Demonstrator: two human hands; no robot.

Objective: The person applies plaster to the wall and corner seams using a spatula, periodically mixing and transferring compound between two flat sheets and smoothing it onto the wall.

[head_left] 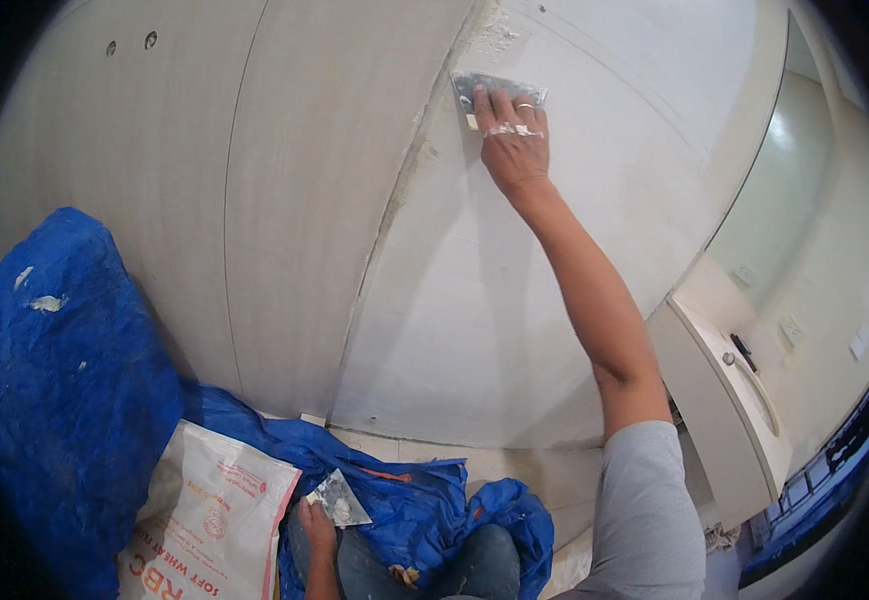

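Note:
My right hand is raised high against the white wall, its fingers closed over a wide putty knife. The metal blade lies against the wall, close to the rough seam beside the wood-grain panel. White paste is smeared across the knuckles, and a ring sits on one finger. Low down, beside my knee, my left hand grips a second putty knife, whose blade carries a lump of white paste.
Blue tarp covers something bulky at the left and spreads over the floor. A white printed sack lies beside my left leg. To the right stands a cream counter with a dark object on top. The wood-grain panel has two round holes.

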